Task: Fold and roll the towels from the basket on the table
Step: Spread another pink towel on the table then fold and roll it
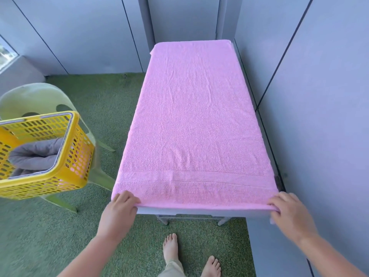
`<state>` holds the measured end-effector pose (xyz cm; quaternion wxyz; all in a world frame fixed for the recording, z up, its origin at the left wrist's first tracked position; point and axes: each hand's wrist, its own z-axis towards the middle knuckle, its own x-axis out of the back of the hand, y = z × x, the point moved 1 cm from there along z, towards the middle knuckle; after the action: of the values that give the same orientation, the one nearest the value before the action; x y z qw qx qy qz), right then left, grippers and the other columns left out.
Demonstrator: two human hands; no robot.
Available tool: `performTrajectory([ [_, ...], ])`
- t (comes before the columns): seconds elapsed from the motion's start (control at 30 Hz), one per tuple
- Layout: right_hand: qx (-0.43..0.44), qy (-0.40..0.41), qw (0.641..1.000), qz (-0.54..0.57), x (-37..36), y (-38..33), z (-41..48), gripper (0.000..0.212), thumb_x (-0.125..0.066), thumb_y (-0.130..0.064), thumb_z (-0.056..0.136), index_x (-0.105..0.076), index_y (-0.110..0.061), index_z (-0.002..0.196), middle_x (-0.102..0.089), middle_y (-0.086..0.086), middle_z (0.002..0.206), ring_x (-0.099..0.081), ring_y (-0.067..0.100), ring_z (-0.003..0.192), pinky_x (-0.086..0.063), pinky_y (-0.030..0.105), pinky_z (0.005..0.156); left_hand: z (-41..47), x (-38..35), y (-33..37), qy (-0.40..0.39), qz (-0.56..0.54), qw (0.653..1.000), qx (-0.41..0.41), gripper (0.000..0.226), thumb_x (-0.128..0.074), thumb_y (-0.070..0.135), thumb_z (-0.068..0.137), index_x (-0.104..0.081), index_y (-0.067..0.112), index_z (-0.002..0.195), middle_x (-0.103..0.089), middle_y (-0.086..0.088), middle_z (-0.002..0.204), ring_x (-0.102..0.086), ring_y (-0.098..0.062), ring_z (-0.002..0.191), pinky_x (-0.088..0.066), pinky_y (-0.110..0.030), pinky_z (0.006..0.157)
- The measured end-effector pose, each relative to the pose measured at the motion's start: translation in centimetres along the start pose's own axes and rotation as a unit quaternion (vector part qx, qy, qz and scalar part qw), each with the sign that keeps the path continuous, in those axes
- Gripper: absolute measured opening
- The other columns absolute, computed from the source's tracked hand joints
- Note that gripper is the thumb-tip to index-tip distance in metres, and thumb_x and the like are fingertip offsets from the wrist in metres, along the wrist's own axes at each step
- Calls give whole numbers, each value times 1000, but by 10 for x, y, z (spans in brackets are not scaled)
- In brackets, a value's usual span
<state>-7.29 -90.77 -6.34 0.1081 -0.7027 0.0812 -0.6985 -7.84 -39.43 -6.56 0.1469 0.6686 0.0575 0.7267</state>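
Pink towel (195, 120) spread flat over bench (191, 211), covering its top. My 2 hands at near edge: left hand (121, 204) grips near-left corner, right hand (287, 208) grips near-right corner, fingers curled over hem. Yellow basket (79, 156) on green chair (30, 98) at my left, grey towel (38, 154) inside.

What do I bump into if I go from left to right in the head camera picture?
Yellow basket holding a grey towel → left hand → pink towel → right hand → grey wall.
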Motion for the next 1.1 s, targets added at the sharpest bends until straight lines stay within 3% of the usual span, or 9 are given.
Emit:
performTrajectory([
  [0.13,-85,-45,995,40,28,15,2,28,-71,-7,71,-61,-34,70,-57,-11,70,-54,10,75,-44,32,55,-10,14,-23,-11,8,997,70,23,-44,30,87,-67,30,90,-56,19,91,-50,-13,79,-41,-30,51],
  [0.23,-113,-71,990,37,40,30,10,30,-66,-11,77,-56,-35,61,-56,-6,62,-54,9,59,-36,28,48,-8,27,-33,-9,17,992,123,14,-56,25,88,-68,31,91,-62,16,91,-58,-20,79,-42,-31,54],
  [0.4,-132,-76,987,44,44,47,35,30,-65,-12,82,-62,-35,63,-61,-11,55,-59,16,57,-49,33,54,14,37,-44,-5,22,983,180,15,-65,17,91,-71,30,96,-67,11,96,-61,-22,79,-42,-32,58],
  [0.5,-131,-96,985,58,34,43,53,23,-63,-16,84,-66,-36,74,-68,-15,67,-63,14,67,-52,35,62,35,28,-54,-26,35,985,167,19,-59,18,92,-70,28,104,-67,8,102,-57,-20,91,-43,-34,62],
  [0.57,-112,-59,992,15,22,39,59,17,-66,-18,82,-68,-32,93,-70,-8,90,-61,23,85,-52,38,71,44,20,-56,-30,42,982,180,25,-61,16,90,-68,27,111,-64,3,110,-51,-24,101,-48,-40,68],
  [0.67,-28,-9,999,-25,2,26,50,35,-74,-15,71,-68,-21,105,-61,-4,107,-52,26,101,-52,41,82,47,15,-43,-5,54,984,167,42,-73,10,76,-64,26,114,-56,-1,116,-47,-30,108,-48,-49,83],
  [0.77,67,-46,996,-33,-9,15,27,44,-68,-19,63,-69,-24,107,-57,-11,108,-51,20,104,-54,41,83,38,8,-25,-77,39,994,63,42,-71,8,73,-63,30,108,-53,10,111,-49,-21,105,-48,-41,87],
  [0.9,27,-38,999,-16,-15,19,11,64,-77,-4,61,-65,-23,122,-59,-11,122,-48,16,111,-55,41,84,18,0,-39,-128,27,990,45,61,-59,17,71,-56,40,128,-47,20,126,-42,-16,122,-47,-41,99],
  [1.1,36,36,998,-22,-13,28,18,31,-78,4,70,-75,-19,91,-65,-10,97,-51,17,93,-53,32,69,15,-2,-54,-33,14,998,59,36,-38,36,86,-69,27,101,-54,19,103,-50,-16,96,-48,-34,55],
])
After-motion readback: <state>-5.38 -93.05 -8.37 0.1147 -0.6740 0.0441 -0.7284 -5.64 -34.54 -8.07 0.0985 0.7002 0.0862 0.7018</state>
